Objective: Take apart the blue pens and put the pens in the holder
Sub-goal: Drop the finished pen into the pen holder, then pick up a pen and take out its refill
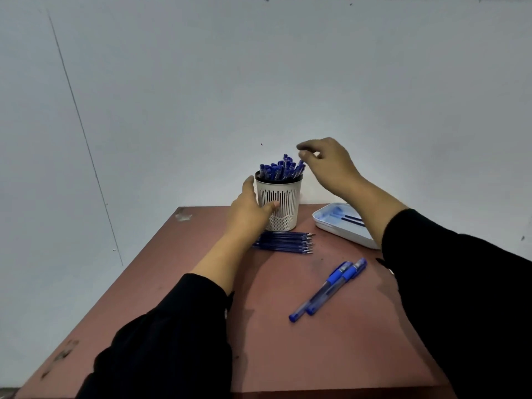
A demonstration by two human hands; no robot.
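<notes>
A white slotted pen holder [283, 210] stands at the table's far edge, packed with several blue pens [280, 168]. My left hand [247, 208] grips the holder from its left side, thumb lying across the front. My right hand [328, 162] hovers above and to the right of the holder. Its fingers are loosely curled, and the thumb tip is right at the top of the rightmost pen. Nothing sits between thumb and forefinger. Two whole blue pens [331, 287] lie side by side on the table, nearer to me. Several dark blue refills [288, 241] lie in a row in front of the holder.
The table [331, 355] is reddish-brown and stands against a pale wall. A white tray [342, 226] with small pen parts sits at the back right, partly under my right forearm. Black sleeves cover both arms.
</notes>
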